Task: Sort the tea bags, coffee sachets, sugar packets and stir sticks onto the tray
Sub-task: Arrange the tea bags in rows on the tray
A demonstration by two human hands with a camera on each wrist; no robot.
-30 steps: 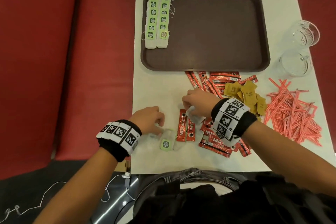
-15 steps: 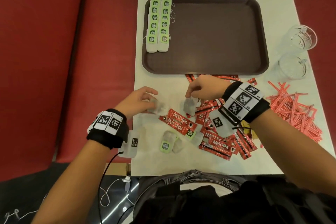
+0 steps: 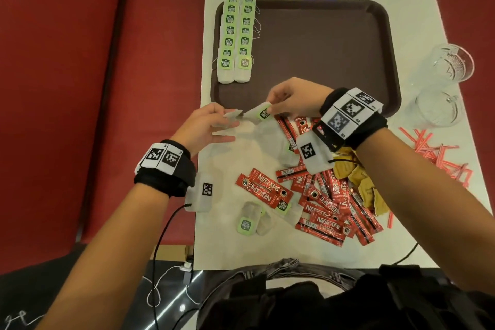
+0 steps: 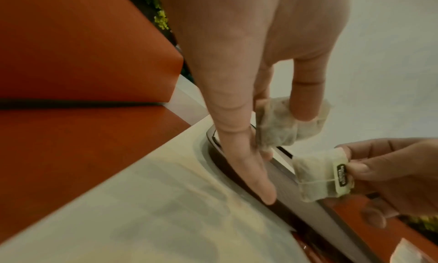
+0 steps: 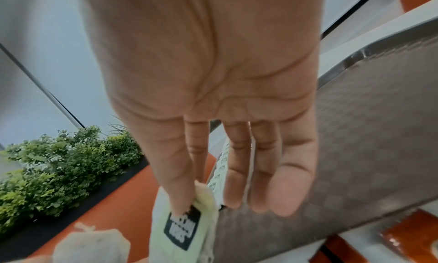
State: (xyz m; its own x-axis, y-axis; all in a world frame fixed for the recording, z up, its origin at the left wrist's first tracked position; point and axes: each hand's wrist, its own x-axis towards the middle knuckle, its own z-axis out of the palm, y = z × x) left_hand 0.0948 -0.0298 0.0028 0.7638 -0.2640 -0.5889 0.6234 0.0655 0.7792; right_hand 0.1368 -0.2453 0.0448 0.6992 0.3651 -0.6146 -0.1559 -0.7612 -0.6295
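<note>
From the head camera, both hands hover over the near left corner of the tray [image 3: 308, 43]. The right hand [image 3: 294, 100] pinches a tea bag [image 3: 258, 114] by its green tag end, long axis pointing toward the left hand [image 3: 206, 126], which holds a second tea bag [image 3: 231, 116]. Two rows of tea bags [image 3: 237, 37] lie just beyond, nearer the left hand. Coffee sachets [image 3: 324, 195], sugar packets [image 3: 359, 182], stir sticks [image 3: 439, 155] and glasses [image 3: 444, 83] stay behind or aside, clear of the path.

Left wrist: fingers [image 4: 305, 98] pinch the bag above the tray rim.

Right wrist: thumb and forefinger clamp the tag; other fingers hang straight.
</note>
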